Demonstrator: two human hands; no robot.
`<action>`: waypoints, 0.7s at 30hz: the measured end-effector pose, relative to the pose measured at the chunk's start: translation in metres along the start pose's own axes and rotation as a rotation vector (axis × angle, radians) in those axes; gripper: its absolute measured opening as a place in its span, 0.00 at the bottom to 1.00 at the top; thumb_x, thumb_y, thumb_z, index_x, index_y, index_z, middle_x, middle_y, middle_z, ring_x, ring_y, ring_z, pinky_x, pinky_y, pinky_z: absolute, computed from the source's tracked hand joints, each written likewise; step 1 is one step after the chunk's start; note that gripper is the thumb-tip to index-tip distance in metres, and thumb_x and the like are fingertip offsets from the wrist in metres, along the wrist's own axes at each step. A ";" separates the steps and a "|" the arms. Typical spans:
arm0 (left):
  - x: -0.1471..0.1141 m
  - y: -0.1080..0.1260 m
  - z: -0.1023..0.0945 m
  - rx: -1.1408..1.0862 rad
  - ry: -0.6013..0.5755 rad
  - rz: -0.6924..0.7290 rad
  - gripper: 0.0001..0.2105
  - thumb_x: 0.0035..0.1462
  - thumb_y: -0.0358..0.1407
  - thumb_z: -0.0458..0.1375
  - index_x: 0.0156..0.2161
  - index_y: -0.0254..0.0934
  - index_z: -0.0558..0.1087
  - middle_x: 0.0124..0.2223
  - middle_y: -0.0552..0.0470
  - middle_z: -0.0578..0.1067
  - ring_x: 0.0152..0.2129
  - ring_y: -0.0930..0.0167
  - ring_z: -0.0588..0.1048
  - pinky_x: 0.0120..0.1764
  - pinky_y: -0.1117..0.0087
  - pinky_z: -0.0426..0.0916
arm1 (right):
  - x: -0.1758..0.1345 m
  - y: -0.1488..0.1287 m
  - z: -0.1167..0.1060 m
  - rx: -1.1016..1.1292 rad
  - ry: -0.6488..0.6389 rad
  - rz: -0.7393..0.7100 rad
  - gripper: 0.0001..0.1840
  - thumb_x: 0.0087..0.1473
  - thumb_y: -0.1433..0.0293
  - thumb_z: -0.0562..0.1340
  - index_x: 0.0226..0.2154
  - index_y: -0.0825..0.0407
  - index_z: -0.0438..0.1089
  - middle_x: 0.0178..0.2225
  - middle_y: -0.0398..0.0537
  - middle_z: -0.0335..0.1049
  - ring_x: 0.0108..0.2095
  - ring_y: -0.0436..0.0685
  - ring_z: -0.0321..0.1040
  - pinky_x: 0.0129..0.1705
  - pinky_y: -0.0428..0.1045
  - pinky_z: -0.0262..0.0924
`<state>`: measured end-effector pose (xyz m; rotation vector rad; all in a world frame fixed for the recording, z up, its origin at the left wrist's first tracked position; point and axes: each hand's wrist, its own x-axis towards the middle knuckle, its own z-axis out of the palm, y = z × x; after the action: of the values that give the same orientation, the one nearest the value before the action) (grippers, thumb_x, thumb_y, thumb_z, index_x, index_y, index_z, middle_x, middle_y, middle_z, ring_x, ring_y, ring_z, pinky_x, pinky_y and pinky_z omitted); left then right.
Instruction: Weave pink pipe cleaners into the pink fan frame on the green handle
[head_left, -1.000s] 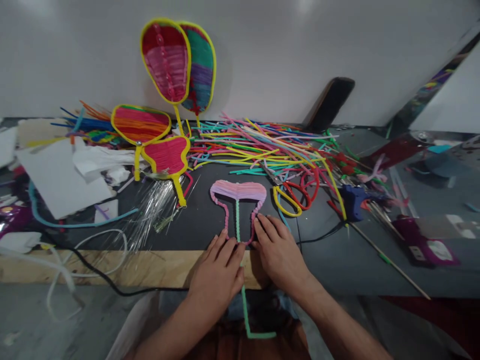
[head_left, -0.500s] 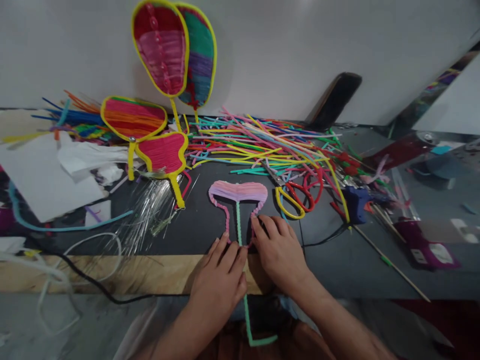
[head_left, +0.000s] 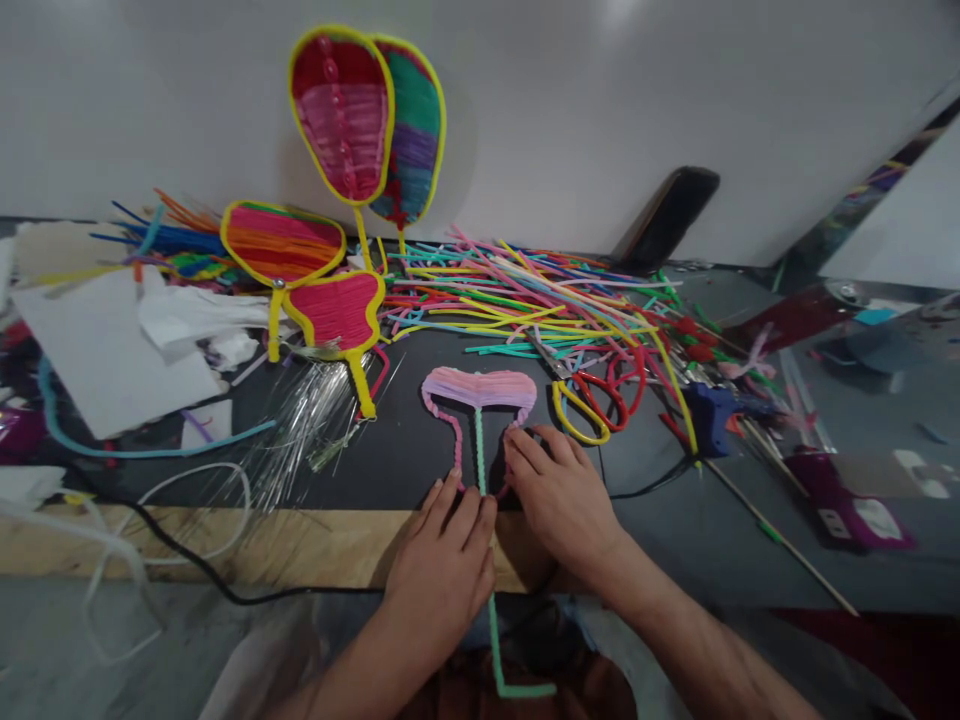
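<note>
A pipe-cleaner fan [head_left: 480,388] lies flat at the table's front, its top band filled with pink and lilac rows. Twisted pink sides run down from the band, and a green twisted stem crosses the open middle, ending in a bent tip below the table edge. My left hand [head_left: 442,550] is closed on the lower left of the frame and the stem, fingers pressed together over them. My right hand [head_left: 562,490] pinches the pink side at the lower right. Both hands cover the frame's bottom edge.
Loose pipe cleaners [head_left: 510,290] spread along the back. Scissors [head_left: 581,408] lie right of the fan, near a blue glue gun [head_left: 709,418]. Finished yellow-rimmed fans [head_left: 341,115] stand at the wall. Silver tinsel [head_left: 292,430], paper [head_left: 112,350] and a black cable [head_left: 187,555] are on the left.
The view has shifted slightly, so background things sit a little lower and those at left farther right. Both hands keep nearly the same hold on the fan.
</note>
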<state>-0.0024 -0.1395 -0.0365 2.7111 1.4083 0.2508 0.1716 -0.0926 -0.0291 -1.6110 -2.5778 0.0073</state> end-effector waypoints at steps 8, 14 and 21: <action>-0.002 0.001 0.004 -0.005 -0.042 0.000 0.19 0.57 0.37 0.49 0.51 0.33 0.68 0.50 0.45 0.71 0.56 0.58 0.60 0.57 0.57 0.54 | 0.003 -0.006 0.003 -0.047 0.011 -0.039 0.18 0.56 0.72 0.55 0.50 0.57 0.66 0.53 0.55 0.64 0.50 0.64 0.58 0.56 0.60 0.49; -0.003 0.000 0.003 0.037 -0.029 0.022 0.21 0.58 0.38 0.48 0.54 0.32 0.66 0.51 0.44 0.71 0.55 0.57 0.61 0.56 0.57 0.55 | -0.004 0.002 0.008 0.037 0.064 -0.017 0.19 0.58 0.70 0.54 0.52 0.54 0.64 0.55 0.49 0.63 0.52 0.63 0.56 0.52 0.58 0.54; -0.002 0.003 -0.001 0.017 -0.054 -0.019 0.21 0.57 0.37 0.49 0.55 0.34 0.66 0.50 0.45 0.71 0.55 0.58 0.61 0.56 0.57 0.56 | -0.008 0.000 0.012 0.059 0.080 -0.019 0.21 0.58 0.70 0.55 0.54 0.55 0.63 0.56 0.51 0.62 0.53 0.64 0.56 0.53 0.59 0.55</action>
<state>-0.0017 -0.1428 -0.0352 2.6950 1.4282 0.1640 0.1740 -0.0989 -0.0416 -1.5341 -2.5084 0.0165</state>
